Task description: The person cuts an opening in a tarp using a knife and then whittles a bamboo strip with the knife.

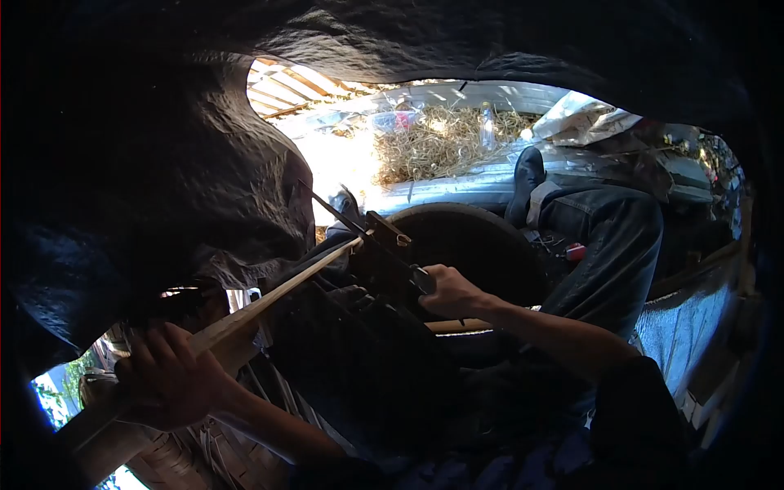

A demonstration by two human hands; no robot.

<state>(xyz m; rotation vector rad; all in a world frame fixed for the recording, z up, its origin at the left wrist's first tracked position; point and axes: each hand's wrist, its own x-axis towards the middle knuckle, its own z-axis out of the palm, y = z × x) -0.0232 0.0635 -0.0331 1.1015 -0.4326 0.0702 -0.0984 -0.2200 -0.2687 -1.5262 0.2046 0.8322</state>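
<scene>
My left hand [175, 380] is at the lower left, its fingers wrapped round a long pale strip of wood or bamboo [282, 291]. The strip slants up to the right, and its far end meets a dark blade near the middle of the view. My right hand [452, 292] grips the handle of a long knife [333, 209], whose blade points up and to the left across the strip's tip. Beside the blade is a small pale curl [403, 240], perhaps a shaving. A dark round thing like a tyre [490, 245] lies behind the knife, mostly in shadow.
Dark cloth [163, 163] hangs over the top and left. My jeans-clad leg [608, 237] stretches out on the right. Beyond lie dry straw [429, 147], a clear bottle [487, 126] and a pale sack [584, 118]. A red object [576, 251] sits near the leg.
</scene>
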